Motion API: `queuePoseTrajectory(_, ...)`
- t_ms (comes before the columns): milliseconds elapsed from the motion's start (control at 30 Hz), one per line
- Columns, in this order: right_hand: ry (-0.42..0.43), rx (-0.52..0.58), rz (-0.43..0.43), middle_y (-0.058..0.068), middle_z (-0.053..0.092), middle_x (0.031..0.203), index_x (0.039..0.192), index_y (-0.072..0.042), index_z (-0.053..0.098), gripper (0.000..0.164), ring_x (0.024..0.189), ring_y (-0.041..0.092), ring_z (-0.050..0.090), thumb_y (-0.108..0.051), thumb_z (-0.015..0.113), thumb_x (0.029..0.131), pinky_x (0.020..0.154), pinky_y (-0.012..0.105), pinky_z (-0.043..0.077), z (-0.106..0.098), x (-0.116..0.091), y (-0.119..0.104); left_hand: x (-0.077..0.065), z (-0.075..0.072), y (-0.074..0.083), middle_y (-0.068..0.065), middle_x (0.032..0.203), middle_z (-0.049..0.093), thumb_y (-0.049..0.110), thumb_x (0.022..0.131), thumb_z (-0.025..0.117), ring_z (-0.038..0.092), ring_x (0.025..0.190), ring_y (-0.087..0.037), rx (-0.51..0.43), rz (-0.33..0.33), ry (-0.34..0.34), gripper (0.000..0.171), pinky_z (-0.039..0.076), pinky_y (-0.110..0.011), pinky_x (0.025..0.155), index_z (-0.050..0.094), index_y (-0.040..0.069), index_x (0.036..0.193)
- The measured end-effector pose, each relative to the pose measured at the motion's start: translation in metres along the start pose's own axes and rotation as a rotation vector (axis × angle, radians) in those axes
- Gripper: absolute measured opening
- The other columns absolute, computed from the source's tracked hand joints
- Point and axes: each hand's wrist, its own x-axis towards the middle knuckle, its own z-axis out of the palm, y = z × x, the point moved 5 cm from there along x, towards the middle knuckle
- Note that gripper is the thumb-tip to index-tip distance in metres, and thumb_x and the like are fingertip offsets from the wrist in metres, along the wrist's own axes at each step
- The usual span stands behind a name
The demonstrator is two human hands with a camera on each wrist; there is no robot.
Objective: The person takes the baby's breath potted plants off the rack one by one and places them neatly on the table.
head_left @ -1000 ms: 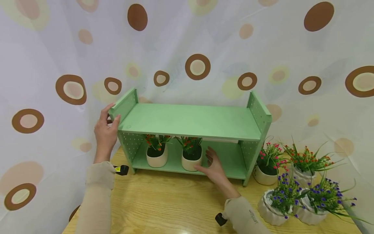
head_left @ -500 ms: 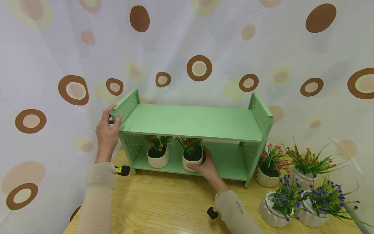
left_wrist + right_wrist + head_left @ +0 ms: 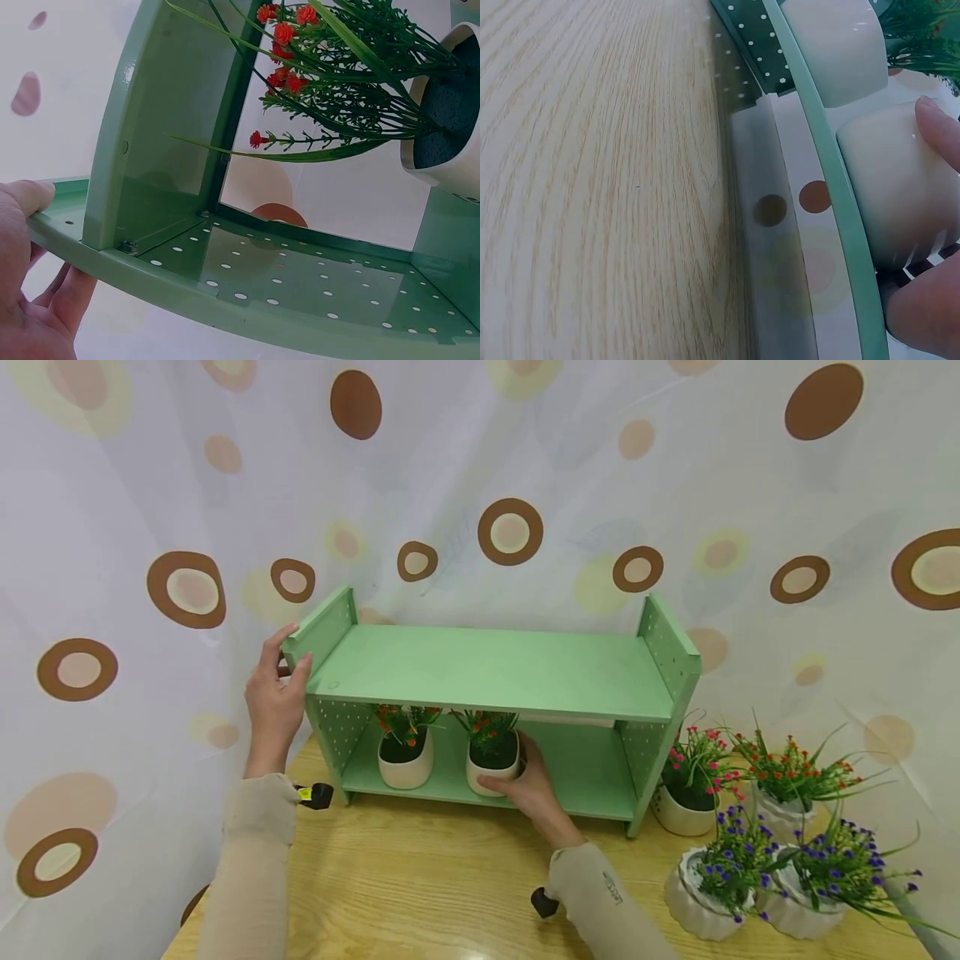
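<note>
A green two-tier shelf (image 3: 487, 668) with perforated side panels stands on the table. My left hand (image 3: 273, 702) grips the top of its left side panel; in the left wrist view the thumb (image 3: 30, 195) and fingers lie on either side of that panel. On the lower tier are two white pots with red flowers. My right hand (image 3: 534, 785) holds the right one, a white flower pot (image 3: 491, 777), thumb at the front and fingers round its right side. The left flower pot (image 3: 405, 768) stands apart from both hands.
Right of the shelf, on the wooden table (image 3: 420, 877), stand a pink-flowered pot (image 3: 684, 814), a red-flowered pot (image 3: 783, 810) and two purple-flowered pots, one being the ribbed pot (image 3: 701, 897). A dotted curtain (image 3: 450, 443) hangs behind.
My right hand has moved left from beside the right flower pot and taken hold of it. The left hand stays on the side panel.
</note>
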Motion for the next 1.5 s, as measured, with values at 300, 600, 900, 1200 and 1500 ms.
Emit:
queuePoseTrajectory(300, 0.006, 0.018, -0.007, 0.02, 0.034, 0.162, 0.163, -0.008, 0.024, 0.103, 0.144, 0.041, 0.041, -0.014, 0.088, 0.082, 0.111, 0.058, 0.041, -0.004, -0.004, 0.0, 0.001, 0.0, 0.001, -0.019, 0.129, 0.067, 0.032, 0.105, 0.058, 0.066, 0.099, -0.034, -0.005, 0.001, -0.004, 0.046, 0.043, -0.022, 0.072, 0.051, 0.037, 0.15)
queuePoseTrajectory(600, 0.018, 0.005, -0.019, 0.021, 0.035, 0.162, 0.162, -0.004, 0.025, 0.104, 0.145, 0.041, 0.04, -0.012, 0.089, 0.081, 0.113, 0.058, 0.039, -0.01, -0.014, -0.004, 0.003, -0.001, 0.004, -0.017, 0.13, 0.067, 0.033, 0.105, 0.058, 0.065, 0.099, -0.032, -0.004, -0.016, -0.01, 0.046, 0.044, -0.02, 0.07, 0.051, 0.038, 0.151)
queuePoseTrajectory(900, 0.018, -0.013, -0.014, 0.022, 0.034, 0.164, 0.162, -0.005, 0.027, 0.105, 0.15, 0.041, 0.035, -0.012, 0.091, 0.079, 0.116, 0.057, 0.038, -0.016, -0.03, 0.001, 0.001, -0.003, 0.001, -0.018, 0.131, 0.067, 0.034, 0.105, 0.058, 0.065, 0.1, -0.033, 0.004, -0.022, -0.005, 0.046, 0.043, -0.02, 0.071, 0.051, 0.038, 0.151)
queuePoseTrajectory(1200, 0.004, -0.01, 0.025, 0.02, 0.03, 0.166, 0.163, -0.006, 0.025, 0.106, 0.15, 0.041, 0.037, -0.01, 0.091, 0.079, 0.111, 0.051, 0.045, -0.034, -0.057, 0.0, 0.0, 0.0, 0.002, -0.02, 0.129, 0.068, 0.032, 0.105, 0.058, 0.067, 0.101, -0.037, 0.007, -0.013, -0.004, 0.046, 0.043, -0.024, 0.073, 0.05, 0.036, 0.151)
queuePoseTrajectory(1500, 0.0, -0.035, 0.055, 0.021, 0.028, 0.167, 0.163, -0.008, 0.024, 0.107, 0.151, 0.042, 0.036, -0.01, 0.091, 0.079, 0.111, 0.047, 0.046, -0.052, -0.082, -0.001, -0.001, 0.0, 0.002, -0.018, 0.129, 0.068, 0.033, 0.106, 0.058, 0.066, 0.099, -0.033, 0.002, -0.008, -0.005, 0.046, 0.043, -0.021, 0.071, 0.05, 0.038, 0.151)
